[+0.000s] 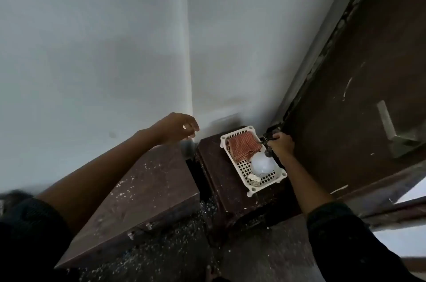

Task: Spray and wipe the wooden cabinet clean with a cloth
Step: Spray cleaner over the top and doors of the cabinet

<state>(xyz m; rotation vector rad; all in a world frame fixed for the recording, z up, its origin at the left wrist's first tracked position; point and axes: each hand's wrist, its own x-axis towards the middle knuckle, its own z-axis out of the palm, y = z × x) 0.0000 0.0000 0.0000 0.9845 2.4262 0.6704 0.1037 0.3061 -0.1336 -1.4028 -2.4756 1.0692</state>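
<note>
White walls (92,39): two plain faces meet in a corner straight ahead of me and fill the upper left of the view.
Door (357,74): dark brown and scuffed with pale marks, it takes up the right side; a metal handle (391,134) sticks out of it.
Wooden cabinet (143,189): dark brown, against the left wall under my left forearm, its top dotted with pale specks.
Smaller cabinet (221,180): same dark wood, standing in the corner between the bigger one and the door, with a narrow dark gap between the two.
Floor (175,247): dark and speckled, in front of both cabinets.
Basket (244,168): white plastic lattice, sitting on the smaller cabinet's top toward the door side.
Cloth (244,145): orange and white check, bunched in the far end of the basket.
Round white thing (262,164): smooth and bulb-like, lying in the basket just beside the cloth on my side; I cannot tell what it is.
Left hand (177,128): raised over the far end of the wooden cabinet near the wall corner, fingers loosely curled, holding nothing.
Right hand (282,143): at the basket's far right corner beside the door edge, fingers closed round a dark object (268,137) too small to identify.
</note>
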